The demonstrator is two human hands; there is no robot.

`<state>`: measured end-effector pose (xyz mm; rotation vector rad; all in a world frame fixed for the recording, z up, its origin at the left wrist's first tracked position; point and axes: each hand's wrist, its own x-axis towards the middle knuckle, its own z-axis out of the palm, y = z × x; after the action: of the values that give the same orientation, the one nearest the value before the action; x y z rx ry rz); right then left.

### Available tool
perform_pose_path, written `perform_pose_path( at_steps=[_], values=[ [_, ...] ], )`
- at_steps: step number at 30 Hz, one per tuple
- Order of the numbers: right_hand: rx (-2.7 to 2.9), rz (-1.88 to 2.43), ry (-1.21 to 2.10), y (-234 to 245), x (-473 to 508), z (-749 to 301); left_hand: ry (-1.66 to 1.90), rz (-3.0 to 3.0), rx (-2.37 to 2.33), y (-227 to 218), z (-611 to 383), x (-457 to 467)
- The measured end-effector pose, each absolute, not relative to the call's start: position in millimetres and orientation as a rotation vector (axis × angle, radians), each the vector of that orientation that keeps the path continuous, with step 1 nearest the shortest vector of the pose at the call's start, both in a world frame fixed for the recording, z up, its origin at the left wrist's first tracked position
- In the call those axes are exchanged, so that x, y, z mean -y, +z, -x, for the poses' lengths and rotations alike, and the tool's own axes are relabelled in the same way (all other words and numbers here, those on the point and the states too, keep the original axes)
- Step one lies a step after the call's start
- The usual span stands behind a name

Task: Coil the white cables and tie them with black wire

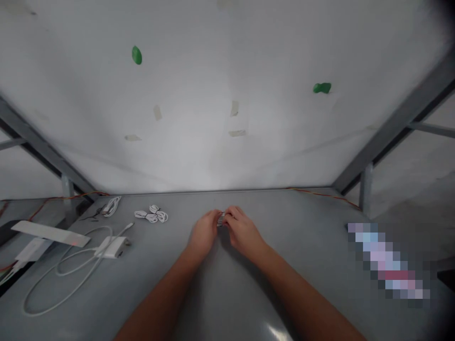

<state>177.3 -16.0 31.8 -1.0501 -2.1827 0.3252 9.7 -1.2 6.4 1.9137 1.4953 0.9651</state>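
Grey desk (302, 227) runs up to a white wall (192, 113) dotted with green blobs (137, 55) and tape strips (234, 108), with coiled white cables (151, 214) off to the left. Near the desk's middle, a small silvery object (221, 219), too small to identify, sits pinched between the fingers (214, 217) of the left hand (204, 232) and right hand (245, 234), both closed on it.

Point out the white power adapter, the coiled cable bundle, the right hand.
White power adapter (112, 247): head view, on its body.
Coiled cable bundle (151, 217): head view, on its loops.
Right hand (244, 233): head view, on its back.
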Motion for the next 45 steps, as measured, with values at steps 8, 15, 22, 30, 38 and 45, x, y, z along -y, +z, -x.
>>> perform_pose_path(
  at_steps=[8, 15, 22, 30, 38, 45],
  values=[
    [2.218, 1.141, 0.285, 15, 1, -180, 0.928, -2.022, -1.329, 5, -11, 5],
    [2.13, 1.267, 0.347, 18, 3, -179, 0.951, -2.048, -1.332, 0, -16, 9],
    [1.698, 1.375, 0.665, 13, -1, -182, 1.014, -1.702, -1.195, 4, -14, 7],
    [1.212, 1.092, 1.57, 23, -9, -193, 1.048, -1.487, -1.007, 24, -7, 4],
    [1.123, 1.076, 1.707, 26, -7, -194, 1.051, -1.312, -0.906, 14, -20, 6],
    [1.28, 1.23, 1.451, 10, -10, -181, 1.12, -1.12, -1.036, -3, -23, 6]
  ],
)
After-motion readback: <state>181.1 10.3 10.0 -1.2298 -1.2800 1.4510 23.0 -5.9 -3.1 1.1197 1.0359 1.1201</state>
